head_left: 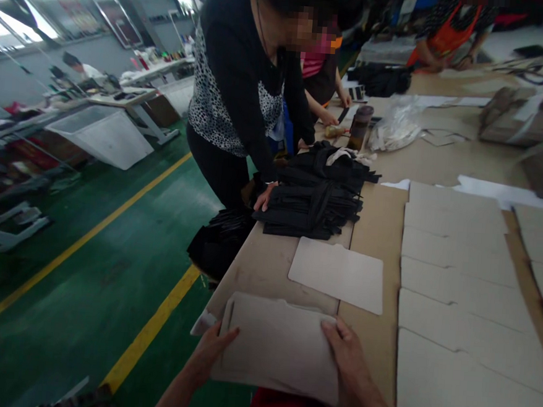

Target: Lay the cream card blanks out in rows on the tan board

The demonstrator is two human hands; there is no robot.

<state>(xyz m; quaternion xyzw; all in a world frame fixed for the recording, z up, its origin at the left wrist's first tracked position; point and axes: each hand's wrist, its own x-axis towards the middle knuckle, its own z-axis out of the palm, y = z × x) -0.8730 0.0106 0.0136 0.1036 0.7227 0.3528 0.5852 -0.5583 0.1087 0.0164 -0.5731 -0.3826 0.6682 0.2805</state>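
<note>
A small stack of pale grey-beige panels [280, 347] with rounded corners is held low in front of me, over the near table edge. My left hand [207, 354] grips its left side, thumb on top. On the right edge, my right hand [347, 351] is closed the same way, thumb on the upper face and fingers beneath. Just beyond the stack, a single similar panel [338, 275] lies flat on the table [267, 259]. Rows of overlapping panels [451, 290] cover the table to the right.
Bundles of black strips [308, 206] lie at the table's left edge, with a person's hand [266, 197] on them. Black material [220, 243] hangs beside the table. Farther back are a dark bottle [360, 128], a plastic bag [398, 125], wrapped bundles [524, 112] and other people.
</note>
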